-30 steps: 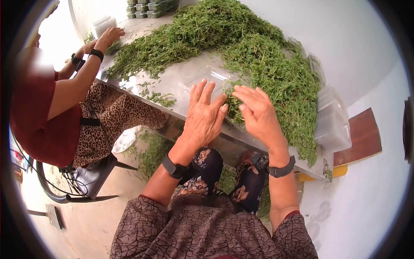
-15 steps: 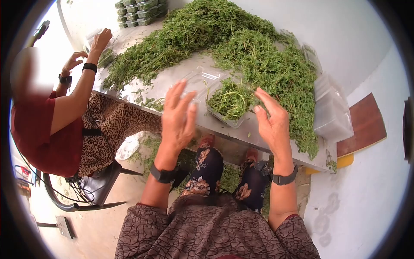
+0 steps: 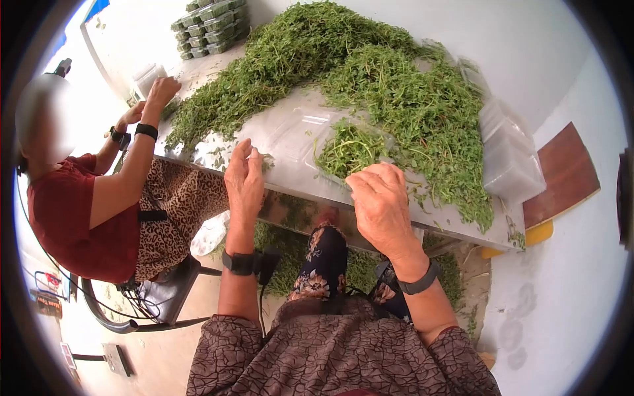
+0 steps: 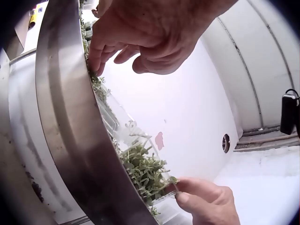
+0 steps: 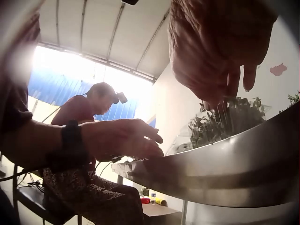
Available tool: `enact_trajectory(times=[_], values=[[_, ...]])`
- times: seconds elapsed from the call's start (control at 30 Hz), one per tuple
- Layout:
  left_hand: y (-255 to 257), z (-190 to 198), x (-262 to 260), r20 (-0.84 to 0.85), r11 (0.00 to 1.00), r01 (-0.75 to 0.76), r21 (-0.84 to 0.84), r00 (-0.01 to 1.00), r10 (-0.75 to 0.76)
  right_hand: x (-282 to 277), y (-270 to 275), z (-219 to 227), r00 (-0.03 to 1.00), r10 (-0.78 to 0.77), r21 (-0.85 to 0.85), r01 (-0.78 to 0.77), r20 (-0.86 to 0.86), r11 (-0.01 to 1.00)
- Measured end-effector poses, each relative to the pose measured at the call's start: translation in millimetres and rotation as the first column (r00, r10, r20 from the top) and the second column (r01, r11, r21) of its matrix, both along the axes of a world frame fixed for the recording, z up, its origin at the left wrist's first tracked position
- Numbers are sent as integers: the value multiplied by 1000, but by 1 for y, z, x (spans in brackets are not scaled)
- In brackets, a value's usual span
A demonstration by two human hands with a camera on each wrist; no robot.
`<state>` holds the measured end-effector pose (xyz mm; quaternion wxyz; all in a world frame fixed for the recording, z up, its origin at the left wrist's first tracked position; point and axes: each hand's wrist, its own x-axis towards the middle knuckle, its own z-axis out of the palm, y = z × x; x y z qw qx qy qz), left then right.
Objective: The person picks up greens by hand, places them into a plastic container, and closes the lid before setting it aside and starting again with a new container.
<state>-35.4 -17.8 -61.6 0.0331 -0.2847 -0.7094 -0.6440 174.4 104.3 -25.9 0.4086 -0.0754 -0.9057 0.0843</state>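
A steel worktop (image 3: 505, 219) runs along a pale wall (image 3: 528, 63), with a large heap of cut leafy greens (image 3: 330, 49) spread over its far side. The left hand (image 3: 244, 179) is raised at the near edge, fingers pointing away from the body; they are loosely extended, slightly bent in the left wrist view, and free of any grip. The right hand (image 3: 380, 201) arches down from the wrist to the near corner of a clear plastic box (image 3: 332, 177). Its fingers are curled in against the thumb, pinching a sprig (image 4: 174, 180) at the rim.

That box sits open near the worktop's front edge, in front of the heap. Its lid (image 3: 313, 121) lies folded out to the left, so the opened box's long axis follows the edge. A loose mound of greens fills the base, pale stems curving across the top.

Nested clear boxes (image 3: 514, 168) stand at the right end; closed boxes packed with greens (image 3: 212, 30) are stacked at the far left. A person in a dark red shirt (image 3: 86, 224) sits at left.
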Motion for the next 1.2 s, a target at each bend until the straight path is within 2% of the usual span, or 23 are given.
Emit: enact_trajectory(times=[0.13,0.2,0.27,0.3,0.33,0.37,0.4,0.5,0.6,0.67,0.73,0.77,0.8,0.87,0.93,1.0,1.2], values=[[-10,14,10,104,997,75,33,992,-78,8,10,4,999,-36,19,36,-10,999],[-19,14,13,19,994,93,-56,996,-92,14,17,2,998,-52,7,52,-31,999],[-32,14,19,9,989,116,-92,993,-115,22,25,-2,998,-52,-79,50,-19,996],[-39,14,19,-187,977,105,-187,972,-140,25,28,-2,998,-50,-118,46,-31,992],[-43,15,21,-372,958,76,-278,911,-180,27,33,-4,998,-53,-122,49,-30,991],[-49,17,24,-333,928,120,-353,910,-245,29,38,-7,998,-51,-148,44,-42,988],[-52,20,28,-325,924,121,-362,913,-247,32,42,-10,998,-45,-175,35,-53,984],[-51,27,37,-362,864,226,-449,838,-408,35,49,-11,998,-53,-243,44,-32,969],[-51,25,44,-373,842,316,-438,788,-489,37,55,-13,997,-68,-309,54,-33,949],[-49,17,45,-393,842,328,-429,771,-501,38,58,-17,997,-61,-316,41,-52,948],[-48,8,44,-541,841,224,-493,678,-498,39,58,-19,997,-60,-323,42,-45,945],[-47,6,45,-612,871,165,-463,651,-449,39,59,-18,997,-59,-328,42,-42,944],[-47,8,46,-614,874,165,-458,652,-445,39,59,-18,997,-59,-322,42,-42,946],[-48,17,52,-732,901,153,-407,536,-421,42,57,-18,995,-93,-334,78,-29,939],[-49,27,63,-749,909,145,-390,525,-405,45,53,-16,994,-112,-314,101,-17,944],[-49,35,77,-804,909,139,-393,427,-413,47,47,-12,991,-132,-295,124,-6,947],[-49,43,105,-815,907,147,-395,400,-420,62,15,8,996,-34,-149,46,81,988]])
